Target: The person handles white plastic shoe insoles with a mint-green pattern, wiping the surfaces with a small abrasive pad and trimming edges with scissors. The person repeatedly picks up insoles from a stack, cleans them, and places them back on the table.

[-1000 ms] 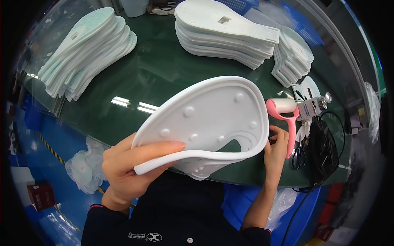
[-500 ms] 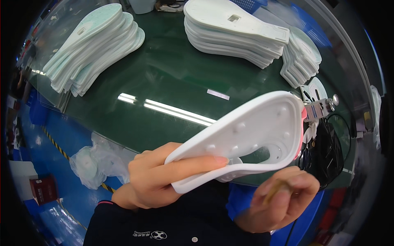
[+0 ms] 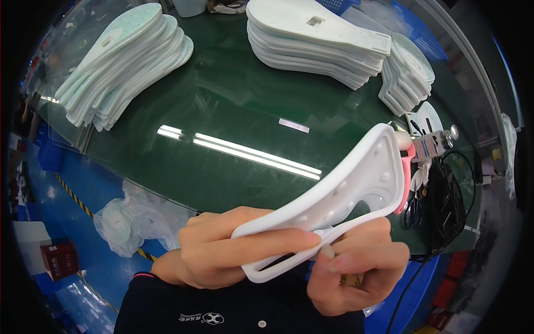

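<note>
My left hand is closed on the narrow end of a white moulded plastic shell, its thumb along the near edge. The shell is tilted over the table's near edge. It has small raised bumps inside and a rounded opening toward its wide end. My right hand is closed, with thumb and fingertips pinched against the shell's near rim. Something small and tan shows within its curled fingers, too hidden to name.
Stacked pale shells stand at the far left, far middle and far right. A pink-handled item, a metal-topped bottle and a black bag lie at the right of the dark green table.
The shell has turned, showing its inside more edge-on. My right hand has moved left and up to meet its near rim, uncovering more of the pink-handled item.
</note>
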`<action>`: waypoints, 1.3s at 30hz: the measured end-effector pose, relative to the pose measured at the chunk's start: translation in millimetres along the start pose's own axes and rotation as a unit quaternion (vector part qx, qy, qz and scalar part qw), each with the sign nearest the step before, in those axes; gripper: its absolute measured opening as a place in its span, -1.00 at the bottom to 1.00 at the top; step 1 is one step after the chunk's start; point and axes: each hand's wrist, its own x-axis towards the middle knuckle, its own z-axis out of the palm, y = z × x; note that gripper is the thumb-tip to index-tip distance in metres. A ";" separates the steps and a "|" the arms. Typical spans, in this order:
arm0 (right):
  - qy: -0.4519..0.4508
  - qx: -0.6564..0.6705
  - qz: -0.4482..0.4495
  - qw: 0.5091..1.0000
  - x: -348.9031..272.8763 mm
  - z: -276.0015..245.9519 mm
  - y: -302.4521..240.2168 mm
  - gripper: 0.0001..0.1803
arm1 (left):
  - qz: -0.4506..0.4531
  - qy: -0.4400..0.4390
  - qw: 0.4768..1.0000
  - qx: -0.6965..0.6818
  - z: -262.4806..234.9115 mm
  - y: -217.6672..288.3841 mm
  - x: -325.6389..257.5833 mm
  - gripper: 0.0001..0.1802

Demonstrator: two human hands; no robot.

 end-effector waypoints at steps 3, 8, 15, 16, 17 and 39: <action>0.022 0.083 0.033 0.996 -5.4 -4.1 8.4 -0.69 | -0.003 0.012 1.000 0.008 -1.0 -3.1 -3.6 -0.61; 0.035 0.147 0.027 0.988 -6.7 -7.2 4.9 -0.69 | -0.016 0.005 1.000 -0.015 -1.8 -2.6 -4.9 -0.61; -0.013 0.046 0.059 0.997 -6.8 -4.5 -6.0 -0.66 | 0.002 -0.003 1.000 -0.009 3.8 0.6 -2.0 -0.63; -0.021 0.036 0.054 0.998 -6.3 -5.4 -6.3 -0.65 | 0.002 -0.007 1.000 -0.011 3.5 1.4 -1.9 -0.63; -0.031 0.027 0.049 0.998 -5.9 -5.9 -6.5 -0.65 | 0.002 -0.011 1.000 -0.012 3.2 2.0 -1.9 -0.63; 0.013 0.145 0.053 0.988 -3.7 -10.2 6.6 -0.71 | -0.029 0.011 1.000 0.003 1.6 -0.3 -3.1 -0.66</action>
